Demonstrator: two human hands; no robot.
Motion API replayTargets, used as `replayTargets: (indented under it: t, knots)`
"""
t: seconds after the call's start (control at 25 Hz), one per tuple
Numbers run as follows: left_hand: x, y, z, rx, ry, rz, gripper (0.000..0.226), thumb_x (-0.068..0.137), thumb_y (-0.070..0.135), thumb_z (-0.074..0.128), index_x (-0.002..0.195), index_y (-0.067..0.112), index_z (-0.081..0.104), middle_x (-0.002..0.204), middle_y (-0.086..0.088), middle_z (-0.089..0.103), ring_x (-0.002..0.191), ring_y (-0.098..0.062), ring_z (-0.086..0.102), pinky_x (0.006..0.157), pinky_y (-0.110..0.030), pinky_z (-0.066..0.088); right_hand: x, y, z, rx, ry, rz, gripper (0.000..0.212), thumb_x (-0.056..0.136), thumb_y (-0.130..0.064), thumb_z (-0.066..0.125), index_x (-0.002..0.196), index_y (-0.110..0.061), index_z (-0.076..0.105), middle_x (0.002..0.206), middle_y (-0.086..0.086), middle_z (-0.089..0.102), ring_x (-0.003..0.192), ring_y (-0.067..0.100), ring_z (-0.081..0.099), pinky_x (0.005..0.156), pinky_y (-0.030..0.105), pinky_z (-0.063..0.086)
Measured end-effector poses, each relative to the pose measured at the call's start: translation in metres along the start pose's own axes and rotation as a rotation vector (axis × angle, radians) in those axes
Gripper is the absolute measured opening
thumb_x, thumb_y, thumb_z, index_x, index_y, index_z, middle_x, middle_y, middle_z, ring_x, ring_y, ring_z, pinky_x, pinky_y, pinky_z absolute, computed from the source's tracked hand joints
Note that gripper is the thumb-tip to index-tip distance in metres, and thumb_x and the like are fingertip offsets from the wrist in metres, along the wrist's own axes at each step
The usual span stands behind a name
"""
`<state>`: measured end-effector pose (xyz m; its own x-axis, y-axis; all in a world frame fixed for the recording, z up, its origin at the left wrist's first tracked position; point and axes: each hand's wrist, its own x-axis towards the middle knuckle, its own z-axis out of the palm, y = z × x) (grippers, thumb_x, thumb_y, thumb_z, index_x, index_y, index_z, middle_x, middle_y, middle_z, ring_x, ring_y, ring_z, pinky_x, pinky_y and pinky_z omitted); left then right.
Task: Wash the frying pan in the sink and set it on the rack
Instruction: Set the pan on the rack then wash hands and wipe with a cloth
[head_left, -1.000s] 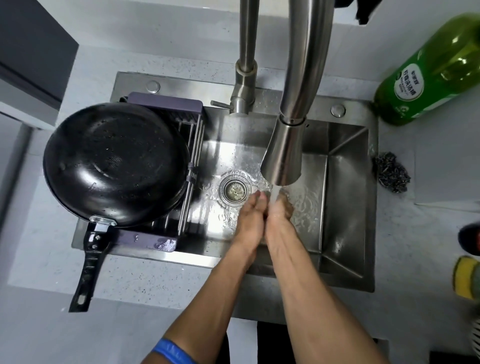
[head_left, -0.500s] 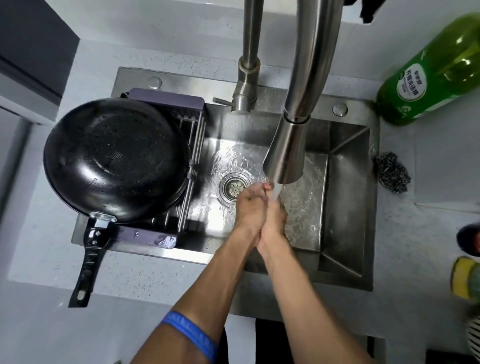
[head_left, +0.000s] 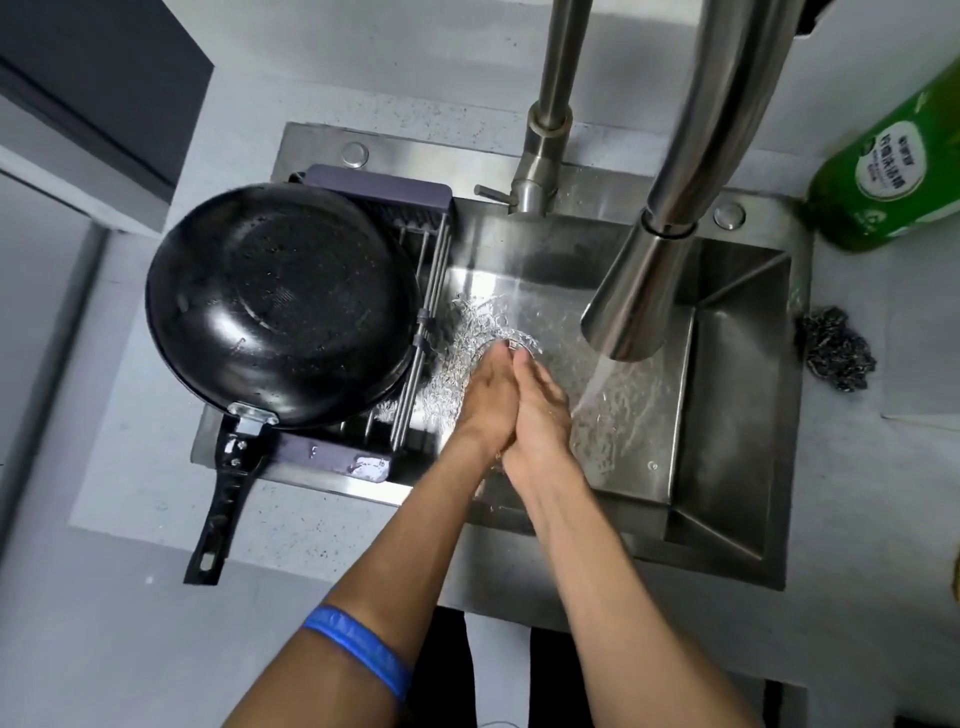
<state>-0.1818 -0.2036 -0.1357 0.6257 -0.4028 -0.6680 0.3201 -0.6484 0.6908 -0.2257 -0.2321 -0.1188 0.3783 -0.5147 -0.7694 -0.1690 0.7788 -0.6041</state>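
Frying pan (head_left: 280, 306): upside down on the rack (head_left: 415, 291) — left side of the sink (head_left: 727, 364), handle over the bench (head_left: 130, 597).
Your left hand (head_left: 485, 400): fingers straight, pressed against your right hand (head_left: 543, 415).
Faucet (head_left: 639, 291): water running — just right of your hands.

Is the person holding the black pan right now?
No, the frying pan sits upside down on the rack, and both hands press together.

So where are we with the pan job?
The frying pan already sits upside down on the rack over the sink, so that looks done. The left hand and right hand are pressed together beside the running faucet. Probably only shutting off the water remains.
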Motion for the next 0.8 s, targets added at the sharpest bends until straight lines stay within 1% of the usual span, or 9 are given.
replayTargets:
  t: [0.04,0.12,0.2,0.28,0.36,0.48,0.6,0.68,0.8]
  knots:
    - [-0.003,0.001,-0.007,-0.129,0.001,-0.016,0.05,0.1,0.049,0.02,0.107,0.026,0.064,0.11,0.003,0.064,0.108,-0.008,0.057,0.103,-0.034,0.039,0.002,-0.001,0.007,-0.061,0.057,-0.016,0.019,0.097,-0.036,0.061,0.088,-0.02,0.064,0.086,0.007,0.07,0.075,0.018,0.065,0.073,0.034,0.054]
    - [-0.011,-0.002,-0.017,-0.251,-0.032,-0.06,0.054,0.1,0.05,0.022,0.114,0.02,0.065,0.12,-0.002,0.064,0.113,-0.011,0.057,0.107,-0.035,0.038,0.009,-0.003,0.022,0.006,0.164,-0.032,0.03,0.093,-0.027,0.067,0.066,-0.017,0.063,0.062,-0.001,0.067,0.057,0.015,0.061,0.056,0.023,0.051]
    - [-0.022,-0.006,-0.025,-0.146,0.007,-0.052,0.052,0.098,0.05,0.027,0.116,0.019,0.065,0.123,-0.004,0.063,0.116,-0.017,0.056,0.105,-0.037,0.04,0.015,-0.001,0.033,-0.014,0.247,-0.028,0.039,0.088,-0.01,0.064,0.051,-0.017,0.053,0.047,-0.005,0.054,0.046,0.014,0.047,0.042,0.016,0.037]
    - [-0.032,-0.013,-0.038,0.091,0.184,-0.086,0.041,0.092,0.05,0.038,0.101,0.022,0.067,0.109,-0.004,0.068,0.105,-0.024,0.061,0.096,-0.039,0.045,0.016,0.002,0.031,-0.167,0.282,-0.044,0.036,0.081,-0.01,0.058,0.049,-0.021,0.048,0.047,-0.003,0.047,0.043,0.013,0.036,0.04,0.019,0.027]
    - [-0.039,-0.023,-0.059,0.022,0.214,-0.15,0.043,0.089,0.056,0.046,0.094,0.02,0.068,0.098,-0.007,0.071,0.095,-0.029,0.064,0.088,-0.041,0.05,0.005,0.005,0.036,-0.313,0.216,-0.117,0.035,0.085,-0.015,0.06,0.052,-0.021,0.049,0.045,-0.006,0.047,0.044,0.015,0.039,0.046,0.024,0.029]
    - [-0.046,-0.026,-0.082,-0.627,-0.215,-0.188,0.053,0.085,0.064,0.051,0.108,0.021,0.071,0.104,-0.004,0.072,0.087,-0.018,0.068,0.074,-0.032,0.054,-0.018,0.012,0.043,-0.363,-0.074,-0.318,0.008,0.092,-0.017,0.058,0.09,-0.017,0.066,0.073,-0.014,0.064,0.065,0.004,0.06,0.064,0.021,0.047]
    - [-0.046,-0.019,-0.104,-0.857,-0.254,-0.021,0.018,0.089,0.021,0.062,0.103,0.018,0.072,0.107,-0.008,0.07,0.089,-0.016,0.067,0.072,-0.026,0.054,-0.041,0.015,0.034,-0.333,-0.205,-0.3,0.061,0.079,-0.007,0.067,0.135,-0.024,0.051,0.115,-0.003,0.067,0.102,0.003,0.065,0.087,0.023,0.053]
    - [-0.042,-0.011,-0.117,-0.866,-0.215,0.041,0.015,0.09,0.015,0.059,0.096,0.015,0.073,0.1,-0.009,0.07,0.09,-0.019,0.067,0.071,-0.027,0.055,-0.051,0.013,0.022,-0.391,-0.206,-0.261,0.064,0.073,-0.013,0.076,0.131,-0.031,0.055,0.114,0.0,0.071,0.101,0.01,0.069,0.082,0.024,0.056]
    - [-0.039,-0.001,-0.127,-0.874,-0.311,0.005,0.037,0.095,0.041,0.049,0.104,0.013,0.072,0.101,-0.01,0.07,0.098,-0.024,0.066,0.086,-0.038,0.053,-0.066,0.005,0.018,-0.513,-0.228,-0.228,0.021,0.083,-0.022,0.075,0.102,-0.031,0.074,0.098,-0.004,0.077,0.086,0.009,0.073,0.072,0.022,0.053]
